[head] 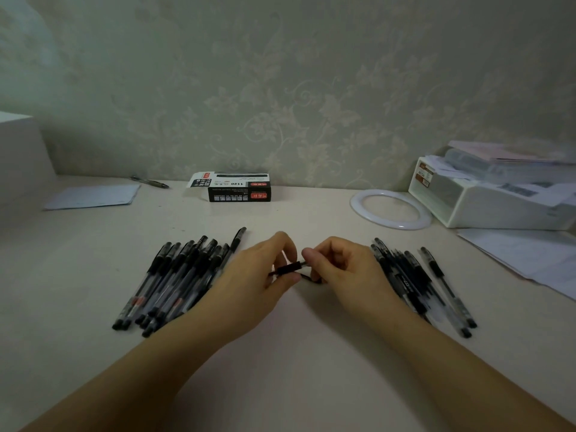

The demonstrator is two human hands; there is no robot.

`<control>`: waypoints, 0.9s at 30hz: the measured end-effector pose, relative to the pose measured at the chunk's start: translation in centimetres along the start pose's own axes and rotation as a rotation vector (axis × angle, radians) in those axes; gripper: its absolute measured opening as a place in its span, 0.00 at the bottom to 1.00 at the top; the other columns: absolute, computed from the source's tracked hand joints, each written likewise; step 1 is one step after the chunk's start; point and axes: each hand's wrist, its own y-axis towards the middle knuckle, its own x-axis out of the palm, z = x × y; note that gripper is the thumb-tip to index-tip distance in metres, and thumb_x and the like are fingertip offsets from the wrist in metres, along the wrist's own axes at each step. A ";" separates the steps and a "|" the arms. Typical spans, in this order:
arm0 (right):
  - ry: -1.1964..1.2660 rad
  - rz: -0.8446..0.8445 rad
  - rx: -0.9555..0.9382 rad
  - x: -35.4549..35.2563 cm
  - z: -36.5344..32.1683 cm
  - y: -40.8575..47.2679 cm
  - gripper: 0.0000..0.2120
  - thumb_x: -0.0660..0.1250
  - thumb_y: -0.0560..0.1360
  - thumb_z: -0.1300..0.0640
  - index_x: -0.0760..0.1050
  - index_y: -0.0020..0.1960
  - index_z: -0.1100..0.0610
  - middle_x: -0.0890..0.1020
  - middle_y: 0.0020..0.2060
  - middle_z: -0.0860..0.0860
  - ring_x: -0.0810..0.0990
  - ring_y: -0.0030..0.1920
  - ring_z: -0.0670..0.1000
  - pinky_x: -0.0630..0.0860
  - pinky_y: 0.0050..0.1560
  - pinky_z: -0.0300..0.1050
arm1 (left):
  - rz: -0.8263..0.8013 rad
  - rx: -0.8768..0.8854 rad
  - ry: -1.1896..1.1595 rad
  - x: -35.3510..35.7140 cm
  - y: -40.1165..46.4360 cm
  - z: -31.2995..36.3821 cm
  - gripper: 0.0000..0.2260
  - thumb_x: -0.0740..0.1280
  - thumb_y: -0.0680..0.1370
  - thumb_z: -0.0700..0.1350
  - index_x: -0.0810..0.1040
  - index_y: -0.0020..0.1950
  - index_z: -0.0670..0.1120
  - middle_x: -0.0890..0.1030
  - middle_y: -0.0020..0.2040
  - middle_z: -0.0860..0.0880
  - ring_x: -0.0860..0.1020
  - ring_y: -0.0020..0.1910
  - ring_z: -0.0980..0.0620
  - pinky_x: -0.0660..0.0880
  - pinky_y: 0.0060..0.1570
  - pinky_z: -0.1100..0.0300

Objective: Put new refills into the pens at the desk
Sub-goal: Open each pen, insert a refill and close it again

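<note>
Pinching a black-gripped pen [288,269] between left hand [255,282] and right hand [339,269]

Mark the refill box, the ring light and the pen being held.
refill box [239,193]: head view, black front face.
ring light [358,207]: head view, left rim.
held pen [288,269]: head view, black grip between both hands.

Pale floral wallpaper [311,88] runs behind a cream desk [296,353]. There's a white block [18,151] at the far left, and the light is dim and greenish.
</note>
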 end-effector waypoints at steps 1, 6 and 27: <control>0.024 -0.011 0.012 0.0 0.0 0.0 0.10 0.71 0.76 0.52 0.80 0.41 0.58 0.83 0.31 0.50 0.79 0.32 0.42 0.75 0.38 0.33 | 0.006 0.014 -0.007 -0.1 0.0 0.1 0.05 0.68 0.77 0.46 0.73 0.48 0.50 0.75 0.38 0.57 0.74 0.36 0.61 0.68 0.35 0.71; 0.085 -0.038 0.017 -0.4 0.2 0.1 0.08 0.72 0.75 0.54 0.81 0.42 0.58 0.84 0.32 0.51 0.80 0.33 0.43 0.76 0.38 0.32 | -0.027 -0.019 -0.038 -0.3 0.0 0.3 0.05 0.64 0.80 0.46 0.77 0.45 0.49 0.79 0.34 0.56 0.76 0.34 0.62 0.69 0.34 0.73; 0.032 -0.080 -0.049 -0.3 0.5 0.2 0.03 0.69 0.77 0.59 0.81 0.45 0.55 0.84 0.37 0.47 0.83 0.40 0.47 0.80 0.46 0.43 | 0.009 0.003 0.004 0.0 0.0 0.1 0.04 0.65 0.79 0.49 0.74 0.47 0.49 0.76 0.35 0.55 0.74 0.33 0.62 0.67 0.33 0.71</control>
